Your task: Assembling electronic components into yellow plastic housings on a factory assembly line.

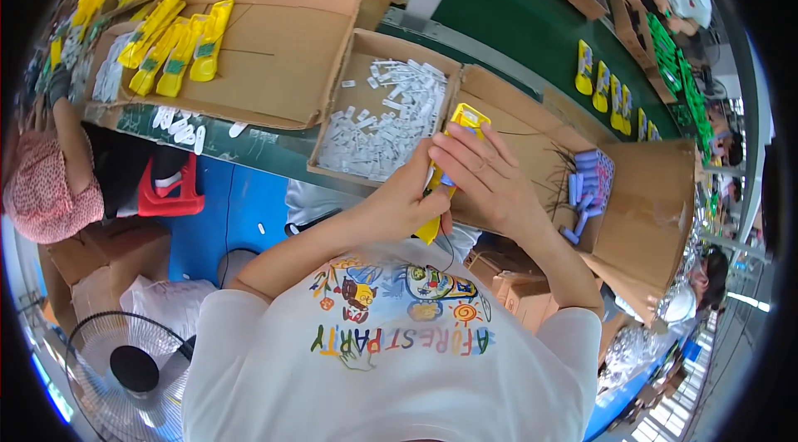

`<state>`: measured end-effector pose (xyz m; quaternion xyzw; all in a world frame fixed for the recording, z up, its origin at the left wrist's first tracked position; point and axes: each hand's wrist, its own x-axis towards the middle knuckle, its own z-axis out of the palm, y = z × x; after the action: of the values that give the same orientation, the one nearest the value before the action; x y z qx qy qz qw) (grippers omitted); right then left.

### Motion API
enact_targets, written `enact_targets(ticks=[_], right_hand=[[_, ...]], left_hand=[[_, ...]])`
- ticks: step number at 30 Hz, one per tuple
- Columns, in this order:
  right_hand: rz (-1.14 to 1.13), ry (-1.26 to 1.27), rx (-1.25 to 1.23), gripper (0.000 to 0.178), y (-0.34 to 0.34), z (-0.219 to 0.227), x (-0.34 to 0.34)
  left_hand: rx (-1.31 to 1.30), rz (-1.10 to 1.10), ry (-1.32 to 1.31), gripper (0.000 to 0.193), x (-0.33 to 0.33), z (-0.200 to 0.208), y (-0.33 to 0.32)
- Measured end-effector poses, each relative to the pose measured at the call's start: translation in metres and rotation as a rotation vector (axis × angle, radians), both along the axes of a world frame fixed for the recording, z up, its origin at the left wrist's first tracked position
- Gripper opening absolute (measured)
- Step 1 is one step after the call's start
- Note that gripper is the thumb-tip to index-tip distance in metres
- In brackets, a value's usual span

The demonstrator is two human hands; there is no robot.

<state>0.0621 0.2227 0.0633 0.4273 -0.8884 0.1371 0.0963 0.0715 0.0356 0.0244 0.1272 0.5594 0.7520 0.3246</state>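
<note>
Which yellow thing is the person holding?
The yellow piece gripped between the left hand and right hand, above the cardboard boxes; all other yellow pieces lie untouched.

Just right of the frame's centre I hold a long, slim yellow plastic device [453, 161], standing nearly upright with a slight tilt, its squared top end with a small window-like opening pointing toward the upper part of the frame. Its lower end pokes out below my left hand [407, 203], which wraps its lower half, while my right hand [490, 180] closes over its middle from the right. A small bluish piece [447, 181] shows against the yellow body between my fingers.
</note>
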Motion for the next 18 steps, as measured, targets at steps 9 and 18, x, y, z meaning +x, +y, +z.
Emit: enact_targets(ticks=[9,18], right_hand=[[0.107,-0.123,-0.152,0.051,-0.062,-0.022,-0.038],[-0.065,-0.225,0.329,0.016,-0.072,-0.071,-0.142]], left_hand=[[0.036,0.148,-0.062,0.045,-0.011,-0.005,-0.053],[0.142,0.511,-0.073,0.041,0.003,-0.007,-0.109]])
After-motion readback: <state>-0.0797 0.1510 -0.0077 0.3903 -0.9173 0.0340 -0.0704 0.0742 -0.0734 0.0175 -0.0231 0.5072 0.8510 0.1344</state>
